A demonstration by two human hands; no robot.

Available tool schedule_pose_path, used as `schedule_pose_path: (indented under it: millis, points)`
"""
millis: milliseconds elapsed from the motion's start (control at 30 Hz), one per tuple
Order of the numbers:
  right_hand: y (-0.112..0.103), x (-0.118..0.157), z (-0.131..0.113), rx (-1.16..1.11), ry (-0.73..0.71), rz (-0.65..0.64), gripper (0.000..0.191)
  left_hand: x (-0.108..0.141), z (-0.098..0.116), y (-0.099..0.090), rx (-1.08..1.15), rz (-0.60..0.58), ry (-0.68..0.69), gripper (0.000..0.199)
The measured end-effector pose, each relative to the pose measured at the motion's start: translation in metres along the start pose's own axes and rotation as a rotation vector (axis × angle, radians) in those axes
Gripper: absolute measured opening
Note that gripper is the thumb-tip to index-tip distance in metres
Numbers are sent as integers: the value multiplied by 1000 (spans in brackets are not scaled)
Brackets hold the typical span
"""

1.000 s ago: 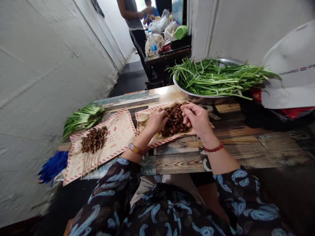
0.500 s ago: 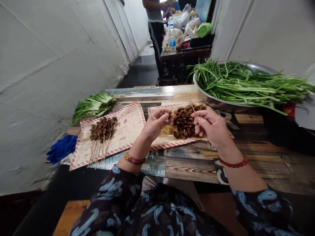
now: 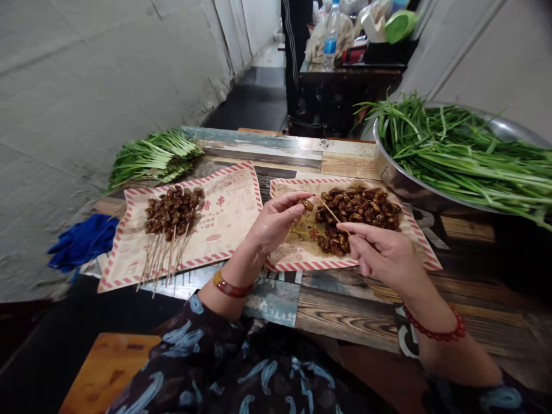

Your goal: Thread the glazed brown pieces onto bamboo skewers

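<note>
My left hand (image 3: 278, 221) pinches one small brown glossy piece (image 3: 306, 204) between thumb and fingertips. A thin wooden skewer (image 3: 333, 213) is gripped in my right hand (image 3: 382, 250), its tip pointing up and left near that piece. Loose brown pieces (image 3: 360, 207) lie in a pile on the right paper sheet (image 3: 295, 263), behind and between my hands. On the left paper sheet (image 3: 228, 224) rest several loaded skewers (image 3: 172, 215), their bare sticks towards me.
A metal bowl (image 3: 388, 169) of long green stalks stands at the right. Cut greens (image 3: 153, 158) lie at the back left, a blue glove (image 3: 84, 241) at the left edge. Beyond are a bottle (image 3: 330, 43) on another table and a person's leg (image 3: 295, 52).
The view has shifted, showing the table closer. My right hand has moved lower and away from my left, and the skewer between them now slants up to the left.
</note>
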State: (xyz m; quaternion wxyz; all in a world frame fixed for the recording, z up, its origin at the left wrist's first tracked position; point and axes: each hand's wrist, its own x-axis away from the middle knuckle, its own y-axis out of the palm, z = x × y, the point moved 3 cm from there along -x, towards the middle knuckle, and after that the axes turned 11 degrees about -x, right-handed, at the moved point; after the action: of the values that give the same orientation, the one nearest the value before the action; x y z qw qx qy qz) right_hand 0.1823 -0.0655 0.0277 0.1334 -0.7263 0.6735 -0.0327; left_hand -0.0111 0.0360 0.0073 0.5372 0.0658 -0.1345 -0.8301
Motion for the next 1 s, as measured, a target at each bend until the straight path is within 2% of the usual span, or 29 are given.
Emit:
schedule_pose_path:
  millis: [233,367,1000]
  points:
    - [1,4,-8,353,-269,28,32,-3,0,-5,2,6,26,28]
    - [3,4,-8,476,-381,24,34,-3,0,-3,-28,-3,20,27]
    - [2,5,-7,500,-325,-39,37,-2,4,0,-110,-13,75,23]
